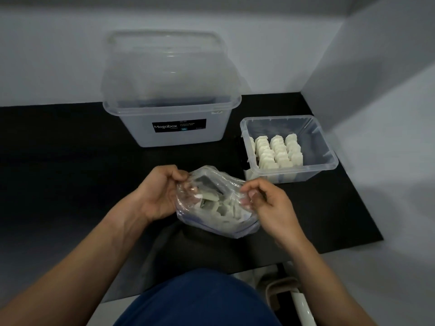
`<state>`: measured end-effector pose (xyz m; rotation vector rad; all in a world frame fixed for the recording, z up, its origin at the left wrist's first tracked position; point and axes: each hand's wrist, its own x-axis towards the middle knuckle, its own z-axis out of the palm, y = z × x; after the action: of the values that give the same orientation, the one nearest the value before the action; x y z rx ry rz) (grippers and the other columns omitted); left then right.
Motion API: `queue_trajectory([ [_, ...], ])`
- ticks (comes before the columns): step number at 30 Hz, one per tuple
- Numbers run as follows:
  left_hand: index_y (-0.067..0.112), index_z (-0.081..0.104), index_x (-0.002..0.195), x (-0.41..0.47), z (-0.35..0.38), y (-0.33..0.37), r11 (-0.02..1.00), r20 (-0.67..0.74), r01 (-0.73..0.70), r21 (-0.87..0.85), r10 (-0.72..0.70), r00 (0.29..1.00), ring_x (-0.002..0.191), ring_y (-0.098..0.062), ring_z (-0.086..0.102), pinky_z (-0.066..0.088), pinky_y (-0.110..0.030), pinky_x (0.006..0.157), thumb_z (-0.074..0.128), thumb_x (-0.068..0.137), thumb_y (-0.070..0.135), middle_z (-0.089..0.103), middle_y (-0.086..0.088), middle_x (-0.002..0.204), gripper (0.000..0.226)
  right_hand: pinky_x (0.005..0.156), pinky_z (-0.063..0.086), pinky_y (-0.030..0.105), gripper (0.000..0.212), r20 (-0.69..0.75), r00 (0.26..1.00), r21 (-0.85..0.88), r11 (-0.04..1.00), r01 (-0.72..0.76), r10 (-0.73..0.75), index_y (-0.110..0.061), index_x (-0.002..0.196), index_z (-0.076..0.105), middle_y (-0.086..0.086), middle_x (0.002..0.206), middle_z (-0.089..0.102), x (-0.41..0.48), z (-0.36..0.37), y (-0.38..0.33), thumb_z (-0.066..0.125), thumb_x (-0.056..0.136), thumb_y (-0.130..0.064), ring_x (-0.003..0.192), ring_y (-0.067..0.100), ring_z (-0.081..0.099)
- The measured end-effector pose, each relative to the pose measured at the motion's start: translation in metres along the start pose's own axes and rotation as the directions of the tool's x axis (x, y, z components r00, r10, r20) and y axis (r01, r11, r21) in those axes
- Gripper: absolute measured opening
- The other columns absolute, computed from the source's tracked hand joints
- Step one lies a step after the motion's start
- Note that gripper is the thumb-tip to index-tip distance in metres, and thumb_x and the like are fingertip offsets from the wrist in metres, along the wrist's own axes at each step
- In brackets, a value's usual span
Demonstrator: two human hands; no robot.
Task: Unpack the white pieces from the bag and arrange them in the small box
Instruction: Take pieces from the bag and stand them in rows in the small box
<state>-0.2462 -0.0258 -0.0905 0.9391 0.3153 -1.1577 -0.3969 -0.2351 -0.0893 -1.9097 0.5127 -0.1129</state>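
A clear plastic bag (211,222) lies on the black mat in front of me, holding several loose white pieces (219,205). My left hand (157,191) pinches the bag's left rim, and my right hand (266,203) pinches its right rim, so the mouth is held apart. The small clear box (324,147) stands to the right, a little farther back. Inside it, several white pieces (277,151) stand upright in neat rows filling its left part; the right part shows bare floor.
A large translucent storage box (169,109) labelled Megabox stands at the back centre, its lid propped up behind it. White walls close the back and right. The black mat (70,184) ends near my lap; a white chair part (299,300) shows lower right.
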Motion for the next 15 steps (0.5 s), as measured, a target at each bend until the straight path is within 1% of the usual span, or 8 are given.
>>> queue_trajectory([
  [3, 0.017, 0.044, 0.065, 0.000, -0.004, -0.001, 0.999, 0.068, -0.011, 0.042, 0.009, 0.998, 0.060, -0.019, 0.047, 0.047, -0.031, 0.064, 0.054, 0.079, 0.011, 0.042, -0.005, 0.070, 0.018, 0.075, 0.053, 0.028, 0.043, -0.047, 0.968, 0.408, 0.889, -0.208, 0.248, -0.020, 0.085, 0.078, 0.000, 0.088, 0.074, 0.001, 0.018, 0.012, 0.048, 0.103, 0.003, 0.079, 0.018, 0.063],
  [5, 0.017, 0.050, 0.070, 0.003, -0.006, -0.003, 0.995, 0.103, -0.049, 0.087, 0.040, 0.994, 0.065, -0.019, 0.051, 0.049, -0.032, 0.067, 0.061, 0.079, 0.007, 0.047, -0.005, 0.074, 0.018, 0.083, 0.051, 0.036, 0.041, -0.022, 0.956, 0.510, 0.825, -0.241, 0.293, -0.018, 0.083, 0.080, 0.008, 0.093, 0.073, 0.002, 0.022, 0.016, 0.050, 0.101, 0.004, 0.088, 0.026, 0.063],
  [6, 0.017, 0.054, 0.073, 0.004, -0.007, -0.005, 0.990, 0.107, -0.078, 0.114, 0.066, 0.992, 0.069, -0.021, 0.052, 0.048, -0.033, 0.069, 0.065, 0.076, 0.005, 0.050, -0.006, 0.077, 0.016, 0.087, 0.052, 0.036, 0.037, -0.011, 0.967, 0.470, 0.855, -0.220, 0.255, -0.018, 0.084, 0.081, 0.008, 0.098, 0.072, 0.002, 0.020, 0.017, 0.054, 0.099, 0.002, 0.093, 0.024, 0.065],
  [8, 0.016, 0.063, 0.075, 0.006, -0.009, -0.007, 0.969, 0.112, -0.144, 0.201, 0.123, 0.986, 0.074, -0.023, 0.054, 0.048, -0.033, 0.070, 0.068, 0.072, -0.001, 0.056, -0.010, 0.082, 0.018, 0.093, 0.050, 0.022, 0.027, 0.023, 0.999, 0.140, 0.989, -0.047, 0.044, -0.026, 0.093, 0.081, -0.001, 0.109, 0.061, -0.002, 0.011, 0.017, 0.068, 0.092, -0.003, 0.099, 0.005, 0.062],
  [10, 0.018, 0.069, 0.071, 0.005, -0.008, -0.009, 0.897, 0.109, -0.214, 0.386, 0.186, 0.976, 0.078, -0.024, 0.056, 0.050, -0.033, 0.072, 0.070, 0.071, -0.007, 0.057, -0.015, 0.085, 0.025, 0.097, 0.039, 0.007, 0.035, 0.143, 0.984, -0.250, 0.958, 0.137, -0.103, -0.032, 0.111, 0.074, -0.009, 0.117, 0.043, -0.002, 0.000, 0.020, 0.077, 0.084, -0.009, 0.106, -0.005, 0.052],
  [12, 0.021, 0.073, 0.069, 0.002, -0.004, -0.009, 0.678, 0.130, -0.293, 0.674, 0.281, 0.951, 0.087, -0.021, 0.059, 0.052, -0.032, 0.081, 0.073, 0.075, -0.011, 0.062, -0.011, 0.091, 0.033, 0.103, 0.036, 0.007, 0.057, 0.251, 0.963, -0.458, 0.864, 0.209, -0.100, -0.030, 0.134, 0.063, -0.013, 0.123, 0.029, -0.001, -0.004, 0.023, 0.078, 0.082, -0.013, 0.113, -0.003, 0.043],
  [14, 0.029, 0.077, 0.080, -0.003, 0.000, -0.007, 0.281, 0.197, -0.303, 0.910, 0.350, 0.916, 0.090, -0.011, 0.060, 0.049, -0.024, 0.084, 0.078, 0.078, -0.001, 0.061, 0.001, 0.100, 0.031, 0.105, 0.046, 0.023, 0.066, 0.263, 0.957, -0.583, 0.771, 0.257, -0.121, -0.022, 0.146, 0.055, -0.007, 0.128, 0.026, 0.001, -0.002, 0.025, 0.074, 0.085, -0.008, 0.120, 0.012, 0.044],
  [15, 0.035, 0.077, 0.092, -0.004, 0.000, -0.006, 0.064, 0.249, -0.289, 0.955, 0.351, 0.903, 0.088, -0.008, 0.057, 0.047, -0.018, 0.080, 0.080, 0.078, 0.006, 0.056, 0.005, 0.102, 0.032, 0.100, 0.050, 0.029, 0.065, 0.241, 0.957, -0.629, 0.725, 0.282, -0.163, -0.019, 0.146, 0.055, 0.000, 0.129, 0.030, 0.003, 0.000, 0.026, 0.071, 0.085, -0.004, 0.116, 0.020, 0.048],
])
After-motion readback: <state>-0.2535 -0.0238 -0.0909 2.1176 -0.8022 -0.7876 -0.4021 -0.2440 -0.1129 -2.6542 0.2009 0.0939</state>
